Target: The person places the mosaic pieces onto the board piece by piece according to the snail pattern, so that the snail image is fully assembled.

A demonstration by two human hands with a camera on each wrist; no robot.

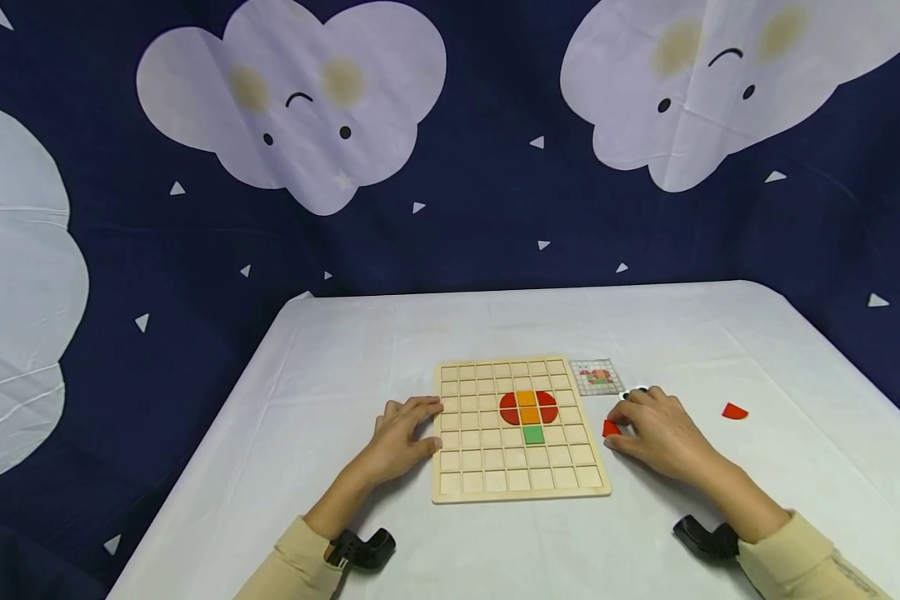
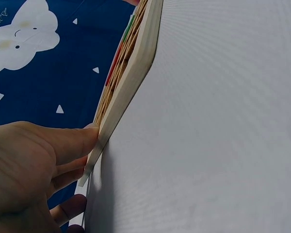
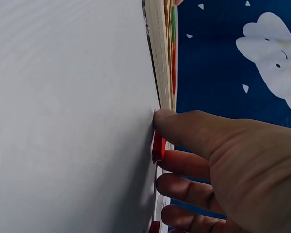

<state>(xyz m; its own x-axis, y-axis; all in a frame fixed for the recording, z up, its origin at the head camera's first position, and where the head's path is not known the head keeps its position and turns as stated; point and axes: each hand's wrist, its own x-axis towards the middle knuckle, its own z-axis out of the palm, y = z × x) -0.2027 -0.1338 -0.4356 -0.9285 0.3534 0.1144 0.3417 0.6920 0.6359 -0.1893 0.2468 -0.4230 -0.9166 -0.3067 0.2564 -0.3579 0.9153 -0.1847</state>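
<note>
A square wooden grid board (image 1: 495, 482) lies on the table. My left hand (image 1: 401, 442) rests at its left edge, thumb and fingertips touching the rim; the thumb (image 2: 75, 143) shows against the edge in the left wrist view. On the board, two orange square tiles stand between red rounded tiles (image 1: 509, 408), with a green square tile (image 1: 533, 434) just below. Right of the board, my right hand (image 1: 663, 433) pinches a red tile (image 3: 158, 147) between thumb and index finger, low over the tablecloth. Fingers hide part of its outline.
A small pattern card (image 1: 597, 377) lies by the board's upper right corner. White pieces with black spots (image 1: 634, 392) are partly hidden behind the right hand. Farther right lies a red quarter-circle tile (image 1: 735, 411). A dark cloud-print curtain (image 1: 480, 233) hangs behind the table.
</note>
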